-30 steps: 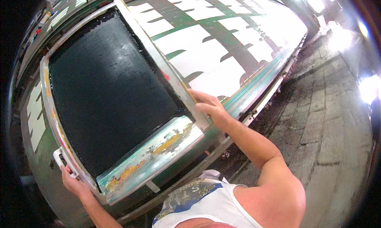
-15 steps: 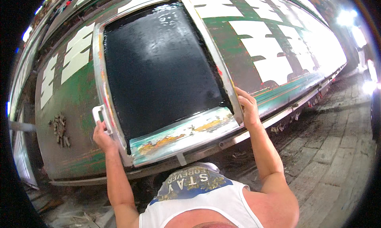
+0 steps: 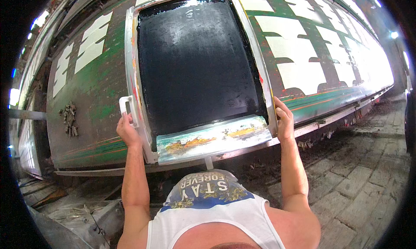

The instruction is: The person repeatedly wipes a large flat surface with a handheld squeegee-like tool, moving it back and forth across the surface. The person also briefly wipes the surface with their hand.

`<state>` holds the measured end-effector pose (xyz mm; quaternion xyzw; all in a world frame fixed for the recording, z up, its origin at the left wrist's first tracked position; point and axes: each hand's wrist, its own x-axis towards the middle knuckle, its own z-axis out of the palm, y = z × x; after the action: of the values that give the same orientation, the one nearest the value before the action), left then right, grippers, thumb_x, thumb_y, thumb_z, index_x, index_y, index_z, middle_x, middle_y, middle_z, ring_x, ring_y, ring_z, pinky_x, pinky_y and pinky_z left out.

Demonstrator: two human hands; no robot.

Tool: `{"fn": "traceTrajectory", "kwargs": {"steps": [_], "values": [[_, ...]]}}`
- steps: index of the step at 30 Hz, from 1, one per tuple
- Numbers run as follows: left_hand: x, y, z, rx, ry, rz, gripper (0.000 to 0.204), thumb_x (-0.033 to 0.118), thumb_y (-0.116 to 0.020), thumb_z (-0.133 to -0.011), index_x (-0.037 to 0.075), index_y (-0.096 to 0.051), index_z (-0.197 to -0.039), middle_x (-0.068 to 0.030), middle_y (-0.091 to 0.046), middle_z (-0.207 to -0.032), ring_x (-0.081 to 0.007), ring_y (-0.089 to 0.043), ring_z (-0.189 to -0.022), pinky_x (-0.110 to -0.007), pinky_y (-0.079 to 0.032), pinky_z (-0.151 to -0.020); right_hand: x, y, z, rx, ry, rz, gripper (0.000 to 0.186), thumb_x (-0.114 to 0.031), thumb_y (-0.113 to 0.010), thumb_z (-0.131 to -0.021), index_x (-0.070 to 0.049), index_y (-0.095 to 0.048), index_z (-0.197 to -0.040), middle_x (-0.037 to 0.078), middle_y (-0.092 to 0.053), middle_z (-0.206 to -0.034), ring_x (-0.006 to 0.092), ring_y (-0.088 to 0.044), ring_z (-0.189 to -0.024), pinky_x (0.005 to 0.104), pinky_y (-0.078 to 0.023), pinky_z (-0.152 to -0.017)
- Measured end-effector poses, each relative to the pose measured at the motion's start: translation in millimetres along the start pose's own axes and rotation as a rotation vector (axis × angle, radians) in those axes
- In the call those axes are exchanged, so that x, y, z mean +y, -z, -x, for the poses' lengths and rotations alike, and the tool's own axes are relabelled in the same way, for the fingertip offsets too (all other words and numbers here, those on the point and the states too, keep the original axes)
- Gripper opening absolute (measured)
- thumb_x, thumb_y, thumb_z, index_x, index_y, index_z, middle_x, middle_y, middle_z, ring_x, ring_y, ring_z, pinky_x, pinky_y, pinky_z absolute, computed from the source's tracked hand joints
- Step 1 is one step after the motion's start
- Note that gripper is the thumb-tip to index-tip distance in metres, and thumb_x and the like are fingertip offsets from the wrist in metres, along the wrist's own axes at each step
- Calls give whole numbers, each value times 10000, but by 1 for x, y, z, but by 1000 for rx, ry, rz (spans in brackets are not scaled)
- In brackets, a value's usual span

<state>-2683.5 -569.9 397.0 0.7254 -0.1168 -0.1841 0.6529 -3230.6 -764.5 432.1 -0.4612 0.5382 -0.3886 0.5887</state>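
- The left hand (image 3: pixel 126 128) has its grip curled round the white handle (image 3: pixel 126 111) on the left rail of the screen frame (image 3: pixel 264 82), fingers wrapped shut on it.
- The right hand (image 3: pixel 284 121) clamps the frame's right rail near its lower corner, fingers over the top edge and the thumb seemingly underneath (hidden, so I cannot tell how tightly).
- Between the two hands, at 12 o'clock from the person's chest, lies the frame's black mesh (image 3: pixel 197 62); its near edge, a paint-smeared strip (image 3: pixel 214 138), sits at 6 o'clock of the mesh.
- The frame lies flat on the long green worktop (image 3: pixel 95 82), whose white printed shapes (image 3: pixel 303 58) run off toward 2 o'clock.
- Judged from the two-handed hold, the step is setting or shifting the frame on the worktop; the next move calls for both hands moving evenly, so the frame stays square.
- A dark clump (image 3: pixel 68 114) sits at 9 o'clock of the left hand.
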Motion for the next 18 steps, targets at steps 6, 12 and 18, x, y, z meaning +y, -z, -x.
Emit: {"fn": "traceTrajectory", "kwargs": {"steps": [6,12,18], "values": [[-7,-16,8,11,13,-58,451,322,-613,-1157,13,-691,-838,-124,-803,-975,-186,-688,-864,-360,-524,-824,-3,18,-1,-7,35,94,683,-247,-626,-1001,83,-563,-1596,222,-627,-1589,309,-568,-1484,414,-373,-1279],[-11,-26,17,0,-73,-170,511,338,-584,-1165,53,-575,-741,-163,-825,-1003,-181,-672,-830,-373,-514,-789,-6,18,1,16,-35,141,684,-204,-672,-997,78,-551,-1608,219,-598,-1620,290,-559,-1489,417,-388,-1265],[-34,-26,8,0,-35,-222,526,354,-563,-1165,27,-602,-754,-156,-792,-936,-216,-666,-793,-408,-505,-771,-23,-34,45,-78,696,995,665,-88,-834,-885,-75,-643,-1521,235,-589,-1563,446,-544,-1432,556,-451,-1207]]}}
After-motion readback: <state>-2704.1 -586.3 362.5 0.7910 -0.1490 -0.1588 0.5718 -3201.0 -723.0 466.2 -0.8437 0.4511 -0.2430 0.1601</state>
